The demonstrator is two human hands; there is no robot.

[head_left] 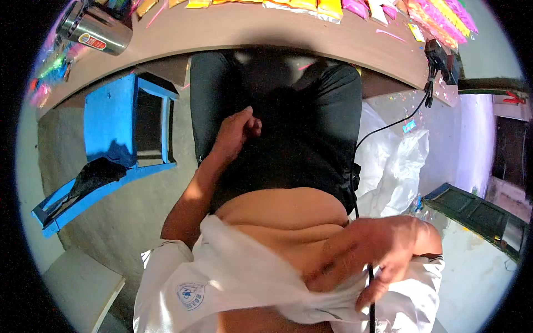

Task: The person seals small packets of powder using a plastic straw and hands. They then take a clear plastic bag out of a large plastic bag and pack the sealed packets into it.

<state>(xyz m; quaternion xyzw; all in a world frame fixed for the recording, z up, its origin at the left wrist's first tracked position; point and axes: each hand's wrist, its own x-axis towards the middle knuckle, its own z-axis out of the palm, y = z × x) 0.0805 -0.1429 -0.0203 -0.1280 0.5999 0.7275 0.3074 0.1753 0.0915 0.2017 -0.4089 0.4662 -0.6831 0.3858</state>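
Wearing a white shirt (244, 269) bunched above your bare belly (283, 208), you have your left hand (239, 130) curled narrow over black trousers (311, 144); your right hand (375, 247) lies against the shirt, its grip too blurred to tell.

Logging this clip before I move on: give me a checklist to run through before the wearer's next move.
1. Left hand free: ok; loosely curled over the black trousers, no object showing.
2. Right hand gripping the white shirt: cannot tell; motion blur.
3. Shirt covering the midriff: not ok; it is raised.
4. Black cable free of the right hand: cannot tell; it runs close by the fingers.
5. Packets away from both hands: ok; they lie on the table.
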